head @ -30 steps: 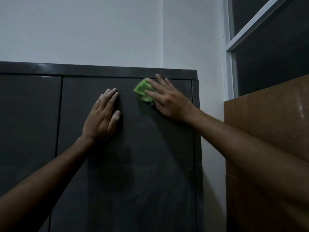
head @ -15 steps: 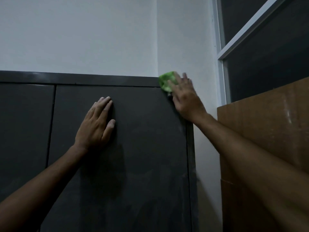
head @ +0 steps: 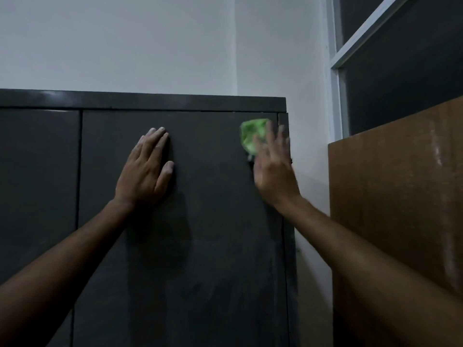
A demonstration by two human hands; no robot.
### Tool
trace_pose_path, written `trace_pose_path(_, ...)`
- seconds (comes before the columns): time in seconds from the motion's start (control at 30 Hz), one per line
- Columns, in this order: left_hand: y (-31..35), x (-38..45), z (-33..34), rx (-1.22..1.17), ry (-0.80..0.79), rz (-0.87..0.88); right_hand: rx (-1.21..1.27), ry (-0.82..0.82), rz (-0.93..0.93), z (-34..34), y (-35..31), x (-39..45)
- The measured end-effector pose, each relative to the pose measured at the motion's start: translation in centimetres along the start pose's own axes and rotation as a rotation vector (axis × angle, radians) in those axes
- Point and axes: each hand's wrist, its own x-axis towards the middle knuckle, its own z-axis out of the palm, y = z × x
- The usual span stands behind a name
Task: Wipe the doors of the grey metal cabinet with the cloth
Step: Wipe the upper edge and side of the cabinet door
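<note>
Cabinet (head: 175, 246), right door, upper corner: wiping under way. Right hand (head: 273, 169), blurred, fingers straight, pressed green cloth (head: 251, 136) against door. Left hand (head: 147, 171) lay flat, bracing the panel. Next, probably: strokes downward; left door (head: 37, 184) apparently unwiped.

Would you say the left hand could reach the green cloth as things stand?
Probably yes: the left hand lies flat on the same cabinet door as the green cloth, with bare door between them, though the right hand presses it.
</note>
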Motion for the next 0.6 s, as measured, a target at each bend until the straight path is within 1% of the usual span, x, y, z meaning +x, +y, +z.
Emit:
trace_pose_path(0.07,0.0,0.2,0.0,-0.003,-0.002,0.004,-0.02,-0.118,-0.353,-0.1,0.4,-4.9)
trace_pose_path(0.1,0.0,0.2,0.1,-0.004,-0.004,0.004,-0.039,-0.178,-0.496,-0.7,1.7,-6.8)
trace_pose_path(0.13,0.0,0.2,0.1,-0.002,-0.003,0.003,-0.054,-0.192,-0.569,-1.5,3.2,-7.5)
trace_pose_path(0.17,0.0,0.2,0.1,0.003,0.001,0.002,-0.053,-0.176,-0.551,-2.1,4.6,-7.3)
trace_pose_path(0.2,0.0,0.2,0.2,0.009,0.005,0.004,-0.029,-0.139,-0.44,-2.4,5.5,-6.5)
trace_pose_path(0.23,0.0,0.2,0.3,0.014,0.008,0.008,0.002,-0.088,-0.283,-2.5,5.7,-5.3)
trace_pose_path(0.27,0.0,0.2,0.3,0.015,0.007,0.011,0.027,-0.035,-0.131,-2.4,4.9,-4.3)
trace_pose_path(0.3,-0.1,0.2,0.3,0.013,0.003,0.01,0.037,-0.003,-0.028,-2.1,3.6,-3.8)
trace_pose_path(0.33,-0.1,0.1,0.3,0.01,-0.003,0.009,0.044,0.003,-0.001,-1.5,2.4,-4.1)
trace_pose_path(0.37,-0.1,0.1,0.2,0.007,-0.007,0.008,0.052,-0.027,-0.063,-0.9,1.6,-5.3)
trace_pose_path(0.47,-0.2,0.2,0.1,0.005,-0.012,0.005,-0.007,-0.237,-0.53,-1.2,2.7,-11.3)
trace_pose_path(0.5,-0.2,0.2,0.1,0.006,-0.013,0.003,-0.03,-0.277,-0.621,-2.0,4.1,-12.1)
trace_pose_path(0.53,-0.2,0.2,0.2,0.01,-0.014,-0.001,-0.04,-0.27,-0.638,-2.7,5.3,-11.9)
trace_pose_path(0.57,-0.1,0.1,0.2,0.015,-0.017,-0.005,-0.027,-0.237,-0.568,-3.2,6.0,-11.1)
trace_pose_path(0.6,-0.1,0.1,0.2,0.017,-0.02,-0.005,-0.004,-0.18,-0.437,-3.2,6.1,-10.1)
